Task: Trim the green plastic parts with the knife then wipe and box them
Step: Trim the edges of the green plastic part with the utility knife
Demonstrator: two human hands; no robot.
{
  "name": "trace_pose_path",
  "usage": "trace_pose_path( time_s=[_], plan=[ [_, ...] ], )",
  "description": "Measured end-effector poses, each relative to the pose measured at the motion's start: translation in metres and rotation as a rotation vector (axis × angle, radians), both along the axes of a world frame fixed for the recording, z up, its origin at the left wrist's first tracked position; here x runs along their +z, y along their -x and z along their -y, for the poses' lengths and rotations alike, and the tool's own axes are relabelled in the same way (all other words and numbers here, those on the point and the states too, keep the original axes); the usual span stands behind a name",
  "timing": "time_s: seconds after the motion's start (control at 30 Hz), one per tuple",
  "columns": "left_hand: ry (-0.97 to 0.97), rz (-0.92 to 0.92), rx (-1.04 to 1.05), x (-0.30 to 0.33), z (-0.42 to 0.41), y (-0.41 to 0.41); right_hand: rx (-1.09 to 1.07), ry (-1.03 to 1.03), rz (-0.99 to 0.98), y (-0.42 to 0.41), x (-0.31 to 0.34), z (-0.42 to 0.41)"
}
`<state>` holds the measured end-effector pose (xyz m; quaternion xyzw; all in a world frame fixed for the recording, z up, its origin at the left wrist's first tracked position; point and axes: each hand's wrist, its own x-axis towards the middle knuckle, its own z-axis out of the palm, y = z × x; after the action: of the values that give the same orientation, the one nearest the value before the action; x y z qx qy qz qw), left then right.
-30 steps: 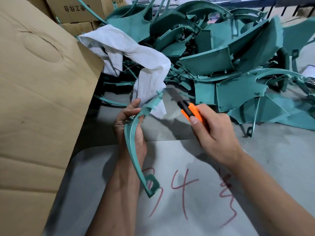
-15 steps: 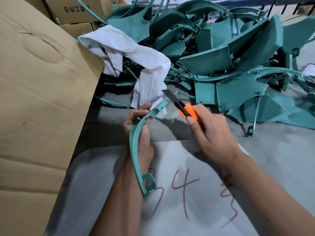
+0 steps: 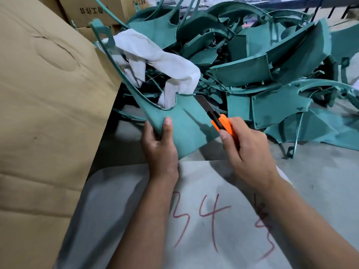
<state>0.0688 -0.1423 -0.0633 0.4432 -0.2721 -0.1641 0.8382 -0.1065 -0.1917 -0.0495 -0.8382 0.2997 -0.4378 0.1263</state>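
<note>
Nearest, a pale sheet [image 3: 223, 230] bears red scrawled marks. Above it the left hand [image 3: 160, 146] clamps thumb and fingers on the matte green plastic part [image 3: 186, 125], a flat panel tapering into a long curved strip; the right hand [image 3: 246, 150] grips the orange knife [image 3: 219, 121], blade bared at the panel's edge. Beyond: white cloth [image 3: 155, 61], heaped green parts [image 3: 252, 55], cardboard boxes [image 3: 91, 10]

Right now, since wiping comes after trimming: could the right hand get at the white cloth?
Probably not at once. The right hand grips the orange knife, and the green part held up by the left hand stands before the white cloth.
</note>
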Motion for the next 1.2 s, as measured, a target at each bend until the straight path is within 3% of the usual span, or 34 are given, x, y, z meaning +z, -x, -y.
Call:
trace_pose_path(
  time_s=[0.1, 0.4, 0.57, 0.73, 0.9, 1.2],
  plan=[
    [-0.069, 0.152, 0.048, -0.002, -0.003, 0.004, -0.021, -0.018, 0.001, -0.004, -0.001, -0.001],
    [-0.149, 0.142, -0.043, -0.007, 0.003, 0.021, 0.039, -0.116, -0.092, -0.011, -0.004, -0.007],
    [-0.188, 0.173, -0.266, -0.005, 0.002, 0.03, 0.024, -0.16, -0.065, -0.013, -0.003, -0.01],
    [-0.307, 0.402, -0.245, -0.006, -0.003, 0.022, 0.012, -0.219, -0.039, -0.012, -0.003, -0.01],
    [-0.372, 0.381, -0.363, -0.003, -0.007, 0.01, -0.003, -0.239, -0.055, -0.017, -0.004, -0.011],
    [-0.286, 0.271, -0.434, -0.01, -0.005, 0.013, -0.11, -0.181, -0.121, -0.012, -0.007, -0.006]
  ],
)
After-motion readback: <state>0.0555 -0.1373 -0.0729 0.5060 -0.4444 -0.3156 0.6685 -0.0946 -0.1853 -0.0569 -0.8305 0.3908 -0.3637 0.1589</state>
